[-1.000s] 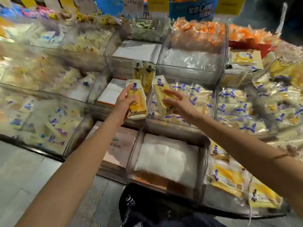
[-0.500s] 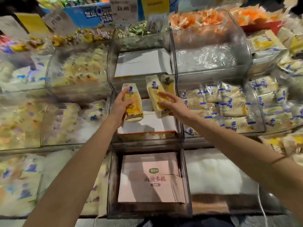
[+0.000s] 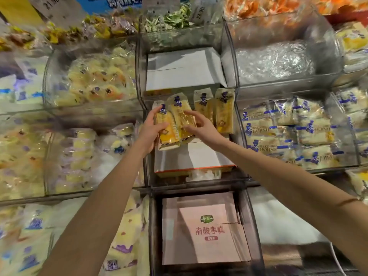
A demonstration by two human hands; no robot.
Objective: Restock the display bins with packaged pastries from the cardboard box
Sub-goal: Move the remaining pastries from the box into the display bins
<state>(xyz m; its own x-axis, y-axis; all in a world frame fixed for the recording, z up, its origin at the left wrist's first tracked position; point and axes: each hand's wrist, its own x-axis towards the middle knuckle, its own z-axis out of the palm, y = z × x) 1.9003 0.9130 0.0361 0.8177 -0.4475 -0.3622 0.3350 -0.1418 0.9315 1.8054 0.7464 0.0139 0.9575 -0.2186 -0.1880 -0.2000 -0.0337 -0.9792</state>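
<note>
Pastry packs [image 3: 203, 105]: we count four yellow ones with a blue mark near the top, all in the clear middle bin [image 3: 199, 184] at the centre of the frame, over a white box [image 3: 207, 156] that fills the bin's floor.
Left hand [image 3: 148, 134]: gripping the leftmost pack [image 3: 167, 136], thumb across its front, fingertips hooked over its top left corner. The pack is upright, bottom edge down by the white box.
Right hand [image 3: 202, 130]: fingers spread and lightly bent over the front of the second pack [image 3: 180, 118], which leans against the leftmost pack. Honestly, we can't tell if that's a real grip or just a touch.
Back pair [image 3: 224, 108]: two packs upright, side by side, just right of the right hand's fingers.
Bin above: white cardboard [image 3: 183, 70] lying inside.
Bin below: pink box [image 3: 205, 232] with red lettering and a green logo.
Right of centre: white packs with blue stripes [image 3: 288, 130], stacked in rows.
Upper right: crinkled clear plastic [image 3: 272, 60] in a bin, orange packs [image 3: 258, 5] behind it.
Left side: blurry yellow pastries [image 3: 93, 80] in clear bins.
Top left: price tags [image 3: 53, 6].
</note>
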